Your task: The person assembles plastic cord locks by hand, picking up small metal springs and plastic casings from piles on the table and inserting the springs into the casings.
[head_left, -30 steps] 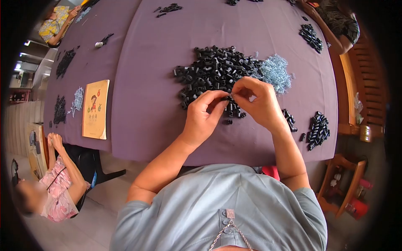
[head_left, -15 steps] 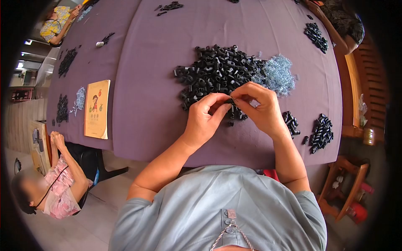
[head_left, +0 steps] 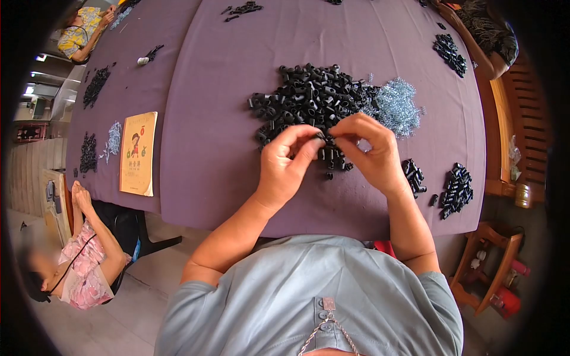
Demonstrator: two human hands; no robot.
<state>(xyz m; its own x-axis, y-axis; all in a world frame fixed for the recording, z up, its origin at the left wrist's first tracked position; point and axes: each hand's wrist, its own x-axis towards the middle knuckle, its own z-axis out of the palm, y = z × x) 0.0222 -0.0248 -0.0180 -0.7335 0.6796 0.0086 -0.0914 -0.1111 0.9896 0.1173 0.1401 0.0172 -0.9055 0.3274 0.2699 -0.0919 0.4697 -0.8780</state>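
Observation:
Over the near edge of a large heap of small black tube-like plastic parts (head_left: 314,95), my two hands meet with fingertips almost touching. My left hand (head_left: 285,163) pinches a small black plastic part between thumb and index finger. My right hand (head_left: 369,154) is also pinched, right beside that part; whatever its fingertips grip is too small and covered to make out. Beside the heap, just beyond my right hand, lies a pile of tiny shiny pale-blue pieces (head_left: 398,107) that look like springs. Some black parts lie beneath my fingers.
A purple cloth (head_left: 225,118) covers the table. To the right sit two smaller piles of black parts (head_left: 456,191). A yellowed booklet (head_left: 138,154) lies left. Another person (head_left: 89,255) sits at lower left; others work at the far corners. A wooden rack (head_left: 487,267) stands at right.
My hands have drawn slightly apart at the fingertips, the left shifting a little to the left and down. The piles look the same.

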